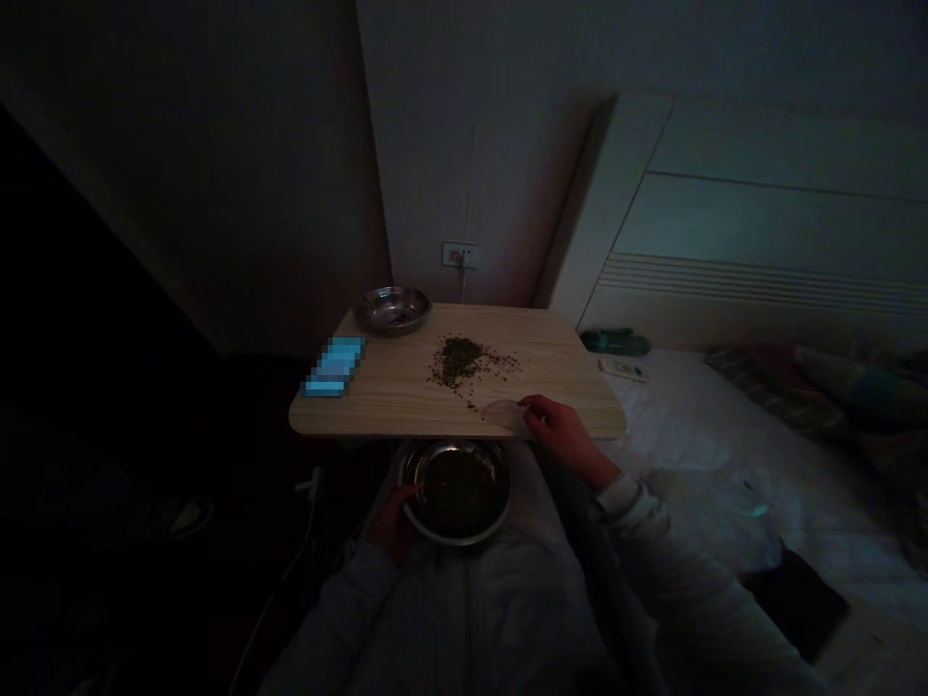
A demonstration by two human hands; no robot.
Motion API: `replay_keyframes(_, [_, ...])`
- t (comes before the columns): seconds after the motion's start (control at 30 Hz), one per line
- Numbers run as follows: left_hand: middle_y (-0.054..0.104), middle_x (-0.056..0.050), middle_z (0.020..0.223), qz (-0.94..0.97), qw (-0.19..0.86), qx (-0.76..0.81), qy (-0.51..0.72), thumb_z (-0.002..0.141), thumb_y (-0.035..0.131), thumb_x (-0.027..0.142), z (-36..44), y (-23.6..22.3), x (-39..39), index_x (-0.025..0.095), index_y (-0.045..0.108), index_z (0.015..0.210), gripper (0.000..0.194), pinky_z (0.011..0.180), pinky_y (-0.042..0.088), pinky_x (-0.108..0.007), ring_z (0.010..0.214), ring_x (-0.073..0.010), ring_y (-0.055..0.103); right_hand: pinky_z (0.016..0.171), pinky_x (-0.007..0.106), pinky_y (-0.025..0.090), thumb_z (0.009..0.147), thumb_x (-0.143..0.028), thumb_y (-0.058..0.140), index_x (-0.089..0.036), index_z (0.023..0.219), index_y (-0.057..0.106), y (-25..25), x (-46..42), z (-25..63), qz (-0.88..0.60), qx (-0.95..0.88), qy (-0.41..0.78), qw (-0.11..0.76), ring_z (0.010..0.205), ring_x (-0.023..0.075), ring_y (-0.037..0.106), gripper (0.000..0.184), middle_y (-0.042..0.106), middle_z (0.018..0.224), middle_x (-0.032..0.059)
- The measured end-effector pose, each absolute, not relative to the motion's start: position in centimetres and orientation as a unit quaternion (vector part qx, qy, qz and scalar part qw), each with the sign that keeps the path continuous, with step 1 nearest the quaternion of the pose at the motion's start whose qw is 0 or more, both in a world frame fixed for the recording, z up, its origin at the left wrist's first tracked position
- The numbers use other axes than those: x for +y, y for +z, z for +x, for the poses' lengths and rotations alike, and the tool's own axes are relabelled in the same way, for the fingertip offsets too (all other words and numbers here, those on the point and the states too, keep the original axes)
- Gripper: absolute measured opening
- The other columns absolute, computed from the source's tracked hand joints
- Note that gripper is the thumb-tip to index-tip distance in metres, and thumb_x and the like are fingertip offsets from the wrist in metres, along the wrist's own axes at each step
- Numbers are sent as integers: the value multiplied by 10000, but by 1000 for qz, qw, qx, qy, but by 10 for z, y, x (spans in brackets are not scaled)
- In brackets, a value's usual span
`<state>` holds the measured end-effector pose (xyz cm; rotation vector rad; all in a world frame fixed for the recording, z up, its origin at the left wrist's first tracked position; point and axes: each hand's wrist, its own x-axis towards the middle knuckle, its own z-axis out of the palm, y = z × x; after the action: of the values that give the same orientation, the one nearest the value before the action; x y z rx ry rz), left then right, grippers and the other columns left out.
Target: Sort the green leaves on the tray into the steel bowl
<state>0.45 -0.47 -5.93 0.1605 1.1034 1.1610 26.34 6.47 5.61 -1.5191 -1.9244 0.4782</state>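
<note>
Steel bowl [500, 483]: likely stiff, slippery; left hand [395, 522] clasps rim at 8 o'clock. Clear thin piece [502, 414]: probably light; right hand [552, 427] pinches 3-o'clock end.

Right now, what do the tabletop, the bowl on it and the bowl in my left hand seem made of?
Tabletop: apparently wood or laminate, satin, by its pale grain. Far bowl: likely polished stainless steel, by its glints. Held bowl: probably similar metal, by its shiny rim.
</note>
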Motion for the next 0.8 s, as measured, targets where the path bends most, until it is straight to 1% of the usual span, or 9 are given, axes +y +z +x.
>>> replay_keyframes(0.1, [728,-53,704,64,691,512,507,657,659,170,5,-60,-4,225,680,758,118,800,533,-395,920,-293,680,625,260,425,786,-212,493,-179,955,674,56,64,262,-577,-733,181,311,625,144,566,250,655,692,21])
replay_keyframes(0.17, [723,-43,678,58,687,516,508,666,649,159,6,-59,-4,228,681,749,113,793,536,-388,881,-277,690,630,261,427,785,-204,494,-178,954,674,56,64,261,-576,-735,186,307,632,146,571,249,660,702,23])
replay_keyframes(0.3, [728,-54,682,53,686,510,517,668,650,133,6,-56,-4,195,678,735,96,773,540,-370,823,-260,701,636,266,425,784,-198,495,-172,957,673,57,62,260,-576,-736,192,301,636,148,573,249,656,699,22])
replay_keyframes(0.37, [737,-61,724,60,690,502,518,666,659,138,5,-56,-5,189,688,783,130,778,540,-376,836,-265,700,636,265,423,788,-197,489,-176,958,670,58,61,259,-569,-740,194,301,640,148,576,249,652,693,19])
replay_keyframes(0.5, [741,-53,748,68,686,501,523,673,673,165,2,-59,-5,216,693,873,208,777,544,-387,833,-262,702,652,273,431,793,-192,484,-164,968,665,59,57,255,-562,-744,206,296,661,153,583,254,655,711,28])
replay_keyframes(0.6, [743,-55,745,60,686,510,515,680,667,172,2,-58,-4,224,692,891,218,758,552,-391,804,-261,705,650,273,433,798,-189,487,-151,973,661,60,53,251,-556,-743,227,294,656,153,580,250,652,711,32])
replay_keyframes(0.7, [741,-53,729,54,691,508,511,685,649,162,5,-54,-3,213,693,843,172,763,549,-384,797,-257,704,636,261,429,797,-179,489,-153,962,659,60,50,249,-540,-748,253,293,648,144,574,239,649,708,27])
replay_keyframes(0.8, [733,-57,702,51,691,501,518,687,637,147,7,-48,-4,187,685,739,81,756,543,-345,763,-233,701,620,249,421,793,-175,490,-148,965,655,60,51,247,-542,-740,259,301,637,136,564,240,642,696,18])
